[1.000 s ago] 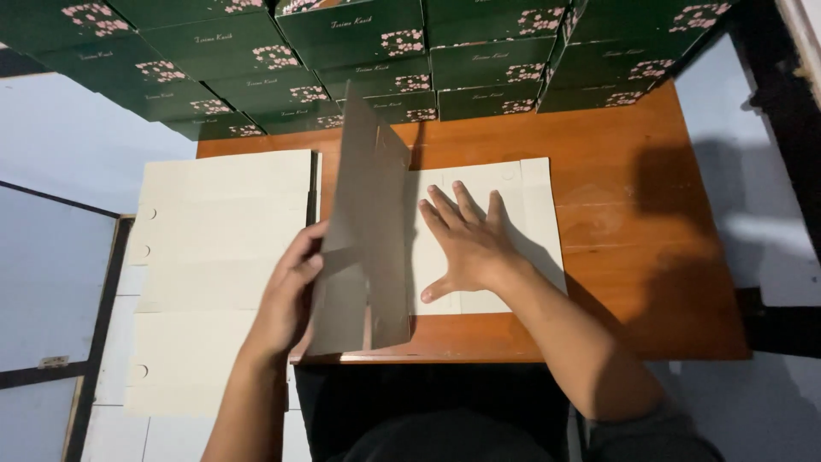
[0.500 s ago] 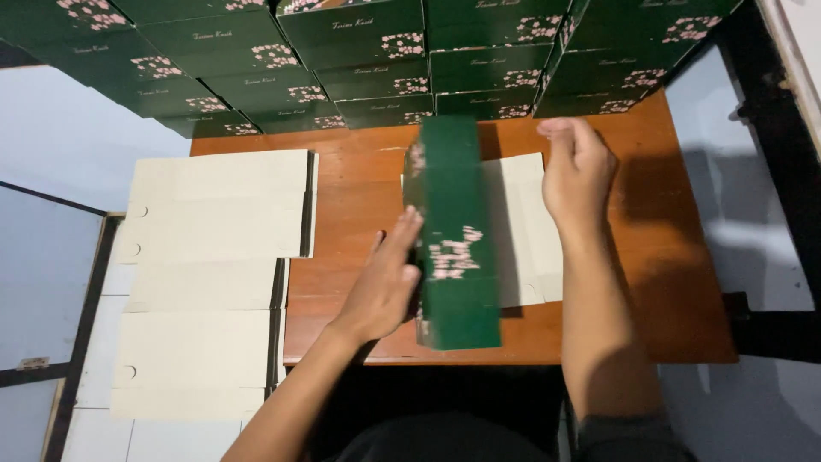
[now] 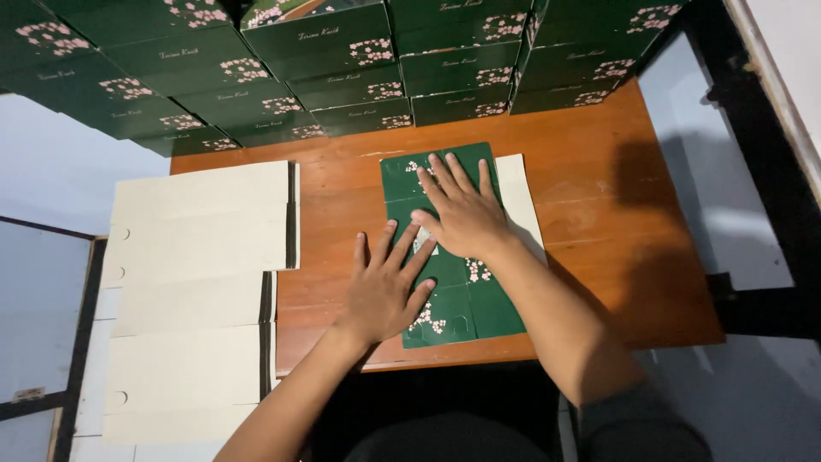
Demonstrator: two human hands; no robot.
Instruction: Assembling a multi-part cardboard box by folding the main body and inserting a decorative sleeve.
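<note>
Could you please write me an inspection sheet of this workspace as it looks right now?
Surface: wooden table, brown, bare at its right part.
Job's things: green folded box with pink flower print lies flat on the table, on top of a cream sheet that shows along its right edge.
Clutter: stacks of cream flat sheets overlap the table's left edge; rows of green boxes are piled at the far side.
Grippers: left hand and right hand press flat on the folded box, fingers spread.
Cables: nothing seen.
Surroundings: dark frame to the right, pale floor beyond; dim light.
</note>
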